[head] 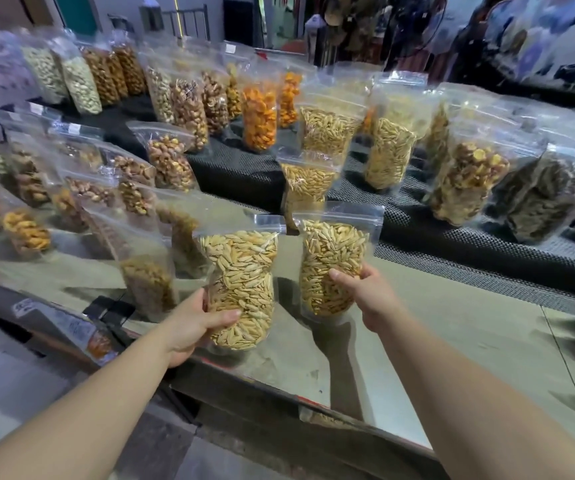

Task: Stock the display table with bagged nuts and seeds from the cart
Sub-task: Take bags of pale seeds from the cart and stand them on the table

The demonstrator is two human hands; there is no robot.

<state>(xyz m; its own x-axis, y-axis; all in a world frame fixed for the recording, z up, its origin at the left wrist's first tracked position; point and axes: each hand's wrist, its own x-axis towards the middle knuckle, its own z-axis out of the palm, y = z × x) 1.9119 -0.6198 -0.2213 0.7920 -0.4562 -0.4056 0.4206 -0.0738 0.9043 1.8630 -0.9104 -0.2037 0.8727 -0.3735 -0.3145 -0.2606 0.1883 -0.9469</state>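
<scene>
My left hand (192, 323) grips the lower part of a clear bag of pale seeds (241, 275), held upright above the near edge of the display table (452, 327). My right hand (365, 292) grips a second bag of the same seeds (331, 251), upright and a little further over the table. Just behind them a matching seed bag (306, 181) stands on the table, and two more (327, 129) (390, 154) stand on the black mat (244, 168) beyond. The cart is out of view.
Several rows of bagged nuts fill the left side and the back tier: cashews (168, 164), orange pieces (258, 116), pale nuts (78, 81). Darker bags (538, 199) stand at the right. The table's metal front edge (279, 386) runs under my arms. Bare tabletop (486, 358) lies at the right front.
</scene>
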